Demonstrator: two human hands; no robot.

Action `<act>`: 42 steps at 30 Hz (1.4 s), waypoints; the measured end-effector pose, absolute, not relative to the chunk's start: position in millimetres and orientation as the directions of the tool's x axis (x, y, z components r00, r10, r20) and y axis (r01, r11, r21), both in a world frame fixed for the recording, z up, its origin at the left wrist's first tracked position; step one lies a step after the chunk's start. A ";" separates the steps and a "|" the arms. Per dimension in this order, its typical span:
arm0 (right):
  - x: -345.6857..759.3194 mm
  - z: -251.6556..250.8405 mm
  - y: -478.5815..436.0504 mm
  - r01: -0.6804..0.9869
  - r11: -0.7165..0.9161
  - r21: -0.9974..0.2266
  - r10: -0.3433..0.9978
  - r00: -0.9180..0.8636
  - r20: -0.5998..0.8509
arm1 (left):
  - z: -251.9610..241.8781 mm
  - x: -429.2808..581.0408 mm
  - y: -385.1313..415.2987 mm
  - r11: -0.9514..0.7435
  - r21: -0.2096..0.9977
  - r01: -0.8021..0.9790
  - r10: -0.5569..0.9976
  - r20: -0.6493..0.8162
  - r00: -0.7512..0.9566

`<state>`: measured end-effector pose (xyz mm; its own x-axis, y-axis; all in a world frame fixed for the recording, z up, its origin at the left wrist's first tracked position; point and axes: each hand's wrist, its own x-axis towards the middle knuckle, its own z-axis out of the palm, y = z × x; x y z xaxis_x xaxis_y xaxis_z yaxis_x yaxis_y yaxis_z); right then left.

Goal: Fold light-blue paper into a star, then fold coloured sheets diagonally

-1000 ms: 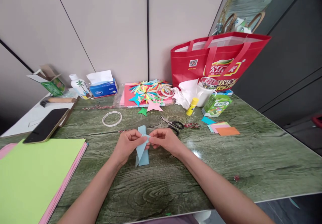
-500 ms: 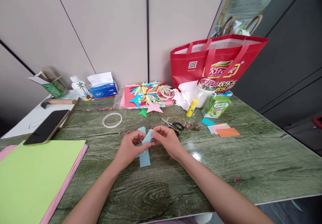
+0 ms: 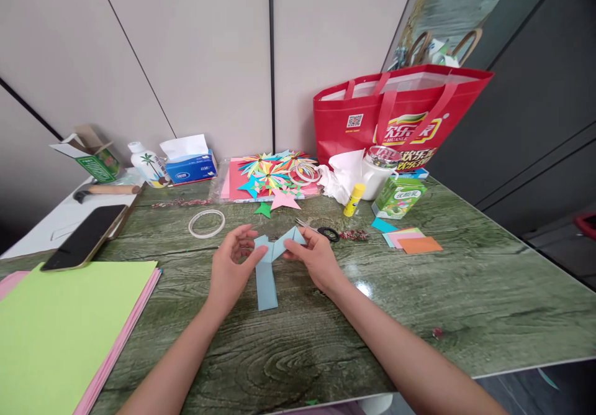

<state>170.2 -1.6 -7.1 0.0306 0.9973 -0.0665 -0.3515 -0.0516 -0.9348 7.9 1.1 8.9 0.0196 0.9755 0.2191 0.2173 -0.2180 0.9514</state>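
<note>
A light blue folded paper strip (image 3: 267,287) is held between my two hands just above the green table. Its long part hangs toward me, and a short creased arm angles up to the right. My right hand (image 3: 317,258) pinches the end of that arm between thumb and fingers. On the other side, my left hand (image 3: 234,259) has its thumb pressed on the strip near the fold, with its fingers curled at the left edge. Scissors (image 3: 326,233) with black handles lie just behind my right hand, partly hidden by it.
Folded paper stars (image 3: 285,199) and a roll of tape (image 3: 207,223) lie behind my hands. Small coloured paper pieces (image 3: 421,245), a yellow glue stick (image 3: 354,200) and a green carton (image 3: 399,197) are on the right. Green sheets (image 3: 69,328) and a phone (image 3: 86,236) are left.
The short arm of the blue paper has swung open to the right, held by my right hand. My left hand has shifted slightly left and its fingers have loosened.
</note>
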 end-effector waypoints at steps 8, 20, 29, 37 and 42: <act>171.8 -8.3 -2.0 -0.212 -0.029 -0.977 0.998 -0.061 -0.017 | 10.0 9.2 -0.8 0.034 0.979 0.203 0.987 -0.064 0.145; 166.1 -13.0 -5.5 -0.191 0.032 -0.981 0.985 -0.160 0.064 | 12.7 14.1 -3.0 0.080 0.996 0.033 0.991 -0.083 0.103; 174.0 -5.7 -3.7 -0.304 -0.020 -0.953 0.986 -0.165 0.032 | 16.8 12.4 -3.2 0.202 0.970 -0.136 0.930 -0.146 0.337; 175.0 -7.3 -4.7 -0.201 -0.063 -0.978 0.980 -0.196 -0.023 | 18.7 2.8 1.3 0.525 0.837 -0.153 0.789 -0.412 0.455; 173.5 -11.5 -4.2 -0.095 0.034 -0.995 0.983 -0.179 0.050 | 18.4 4.5 -3.1 0.431 0.902 -0.001 0.796 -0.380 0.472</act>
<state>173.5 -4.2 -11.5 -0.1792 0.9825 0.0503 -0.0951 0.0335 -0.9949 4.5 -3.1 18.4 0.4716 0.7957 -0.3800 -0.0008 0.4313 0.9022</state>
